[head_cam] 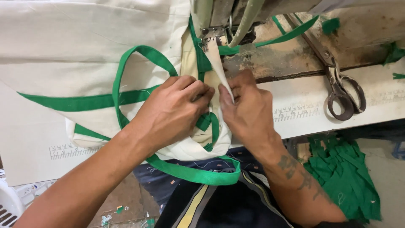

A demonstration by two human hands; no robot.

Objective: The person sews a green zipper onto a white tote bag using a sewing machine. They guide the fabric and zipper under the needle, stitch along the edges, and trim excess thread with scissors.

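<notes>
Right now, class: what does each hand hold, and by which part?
Both hands grip the cream cloth bag at its green-trimmed edge below the sewing machine: left hand presses the fold, right hand pinches a cream strip.

Both hands (171, 110) (247, 110) side by side, fingers curled, pinching.

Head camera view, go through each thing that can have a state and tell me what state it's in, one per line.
Left hand: fingers curled, pressing the cream bag fabric.
Right hand: pinching a cream strip.
Cream strip: taut, running up to the presser foot.
Cream bag: spread flat on the table.
Green strap: looped over the table edge.
Scissors: closed, lying flat, untouched.
Green scraps: piled loosely below the table.
</notes>
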